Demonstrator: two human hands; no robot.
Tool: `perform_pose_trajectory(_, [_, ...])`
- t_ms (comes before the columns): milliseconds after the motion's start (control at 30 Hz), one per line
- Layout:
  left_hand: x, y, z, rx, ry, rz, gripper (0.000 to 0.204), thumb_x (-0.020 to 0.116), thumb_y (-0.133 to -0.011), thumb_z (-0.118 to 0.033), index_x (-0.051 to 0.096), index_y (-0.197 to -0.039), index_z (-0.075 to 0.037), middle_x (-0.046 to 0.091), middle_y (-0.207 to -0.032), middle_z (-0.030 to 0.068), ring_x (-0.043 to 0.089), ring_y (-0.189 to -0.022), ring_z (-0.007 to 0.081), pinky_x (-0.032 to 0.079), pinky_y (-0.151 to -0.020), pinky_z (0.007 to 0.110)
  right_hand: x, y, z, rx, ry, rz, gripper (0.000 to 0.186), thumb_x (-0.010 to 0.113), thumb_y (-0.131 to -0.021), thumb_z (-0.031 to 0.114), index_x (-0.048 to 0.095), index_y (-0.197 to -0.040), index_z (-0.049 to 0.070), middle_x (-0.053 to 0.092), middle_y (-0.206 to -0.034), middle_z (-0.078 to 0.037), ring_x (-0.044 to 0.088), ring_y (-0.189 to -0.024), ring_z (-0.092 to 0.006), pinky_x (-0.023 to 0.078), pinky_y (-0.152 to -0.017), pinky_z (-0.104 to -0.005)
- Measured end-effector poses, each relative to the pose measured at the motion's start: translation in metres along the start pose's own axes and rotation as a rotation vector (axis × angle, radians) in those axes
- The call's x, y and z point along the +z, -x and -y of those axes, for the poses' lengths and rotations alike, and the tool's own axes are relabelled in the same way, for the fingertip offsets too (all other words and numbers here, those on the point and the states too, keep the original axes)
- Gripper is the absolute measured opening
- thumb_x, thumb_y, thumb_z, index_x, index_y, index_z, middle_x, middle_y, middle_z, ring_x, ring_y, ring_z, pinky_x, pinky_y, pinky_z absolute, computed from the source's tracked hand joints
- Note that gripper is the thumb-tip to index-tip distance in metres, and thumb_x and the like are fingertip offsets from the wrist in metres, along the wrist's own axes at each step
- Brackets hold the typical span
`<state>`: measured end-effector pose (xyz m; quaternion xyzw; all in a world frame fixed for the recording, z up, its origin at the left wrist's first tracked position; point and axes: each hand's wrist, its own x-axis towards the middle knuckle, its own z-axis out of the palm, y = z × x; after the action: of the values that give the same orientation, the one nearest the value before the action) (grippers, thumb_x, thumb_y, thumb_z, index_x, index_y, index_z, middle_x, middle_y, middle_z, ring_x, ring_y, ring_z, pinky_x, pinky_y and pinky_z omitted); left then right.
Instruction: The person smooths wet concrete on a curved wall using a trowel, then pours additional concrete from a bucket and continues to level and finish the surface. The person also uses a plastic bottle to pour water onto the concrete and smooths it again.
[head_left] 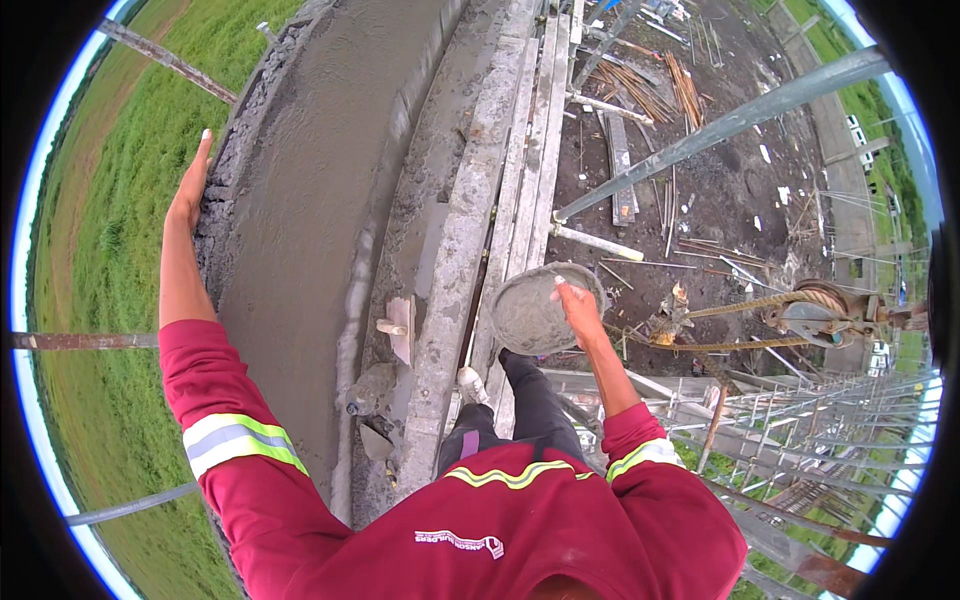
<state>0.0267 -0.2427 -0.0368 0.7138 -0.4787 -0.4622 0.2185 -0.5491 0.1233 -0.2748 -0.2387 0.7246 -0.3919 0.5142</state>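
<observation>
My right hand (pixel 578 308) grips the rim of a round, shallow mortar pan (pixel 530 325), its inside coated with grey mortar. The pan is in front of my legs, over the planks. My left arm reaches forward to the far left; my left hand (pixel 190 188), fingers stretched out, is at the rough outer edge (pixel 255 115) of a broad concrete surface (pixel 300 190) covered in smooth wet mortar. I cannot tell whether the palm presses on that edge. Between that surface and the planks, a hand float (pixel 403 335) with a stubby handle lies on the ledge.
Long planks (pixel 545 130) run ahead beside the ledge. A slanting metal pole (pixel 730 130) crosses on the right, near a rope pulley (pixel 815 315). Scaffolding (pixel 800 440) stands lower right. Far below lies muddy ground (pixel 740 180) with scattered timber; grass (pixel 110 230) drops away left.
</observation>
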Motion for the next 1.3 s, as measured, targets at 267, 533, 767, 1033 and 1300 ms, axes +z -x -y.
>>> perform_pose_trajectory(267, [0.018,0.024,-0.005,0.02,-0.093,-0.181,0.11,0.035,-0.084,-0.09,0.01,-0.164,-0.02,0.016,-0.167,0.0201,0.024,-0.153,0.0323,0.022,-0.121,0.047,-0.028,-0.082,0.075,0.027,-0.07,0.05,0.04,0.06,-0.1,0.045,0.057,-0.076,0.012,0.041,-0.068,0.008,0.033,-0.062,-0.0062,0.026,-0.057,-0.0291])
perform_pose_trajectory(533, [0.007,0.004,0.01,-0.006,-0.046,-0.295,0.114,0.036,-0.087,-0.087,0.017,-0.161,-0.002,0.027,-0.163,0.0187,0.035,-0.147,0.0301,0.025,-0.12,0.043,-0.067,-0.17,0.148,-0.042,-0.097,0.094,0.039,0.059,-0.101,0.043,0.053,-0.074,0.016,0.038,-0.066,0.01,0.03,-0.06,-0.004,0.022,-0.055,-0.0263])
perform_pose_trajectory(767, [-0.001,0.006,0.025,-0.127,0.117,-0.367,0.116,0.034,-0.088,-0.087,0.028,-0.155,0.007,0.035,-0.16,0.0197,0.035,-0.146,0.0306,0.024,-0.121,0.041,-0.075,-0.235,0.197,-0.07,-0.044,0.029,0.042,0.06,-0.1,0.046,0.058,-0.077,0.01,0.042,-0.069,0.007,0.034,-0.063,-0.0065,0.027,-0.057,-0.0304])
perform_pose_trajectory(1033, [0.021,0.026,-0.043,-0.139,-0.186,-0.499,0.082,0.036,-0.1,-0.071,0.068,-0.124,0.001,0.069,-0.123,0.0133,0.06,-0.122,0.0272,0.041,-0.108,0.041,-0.089,-0.315,0.259,0.056,-0.063,-0.011,0.038,0.06,-0.099,0.05,0.056,-0.076,0.019,0.037,-0.062,0.011,0.032,-0.054,-0.0034,0.022,-0.049,-0.0248])
perform_pose_trajectory(1300, [0.165,-0.11,-0.323,0.702,-0.435,-0.694,0.074,0.038,-0.102,-0.066,0.065,-0.133,-0.004,0.066,-0.128,0.0173,0.061,-0.123,0.031,0.044,-0.107,0.045,-0.106,-0.374,0.318,0.026,-0.043,-0.046,0.044,0.06,-0.099,0.053,0.046,-0.073,0.019,0.034,-0.062,0.01,0.03,-0.053,-0.0053,0.026,-0.049,-0.026])
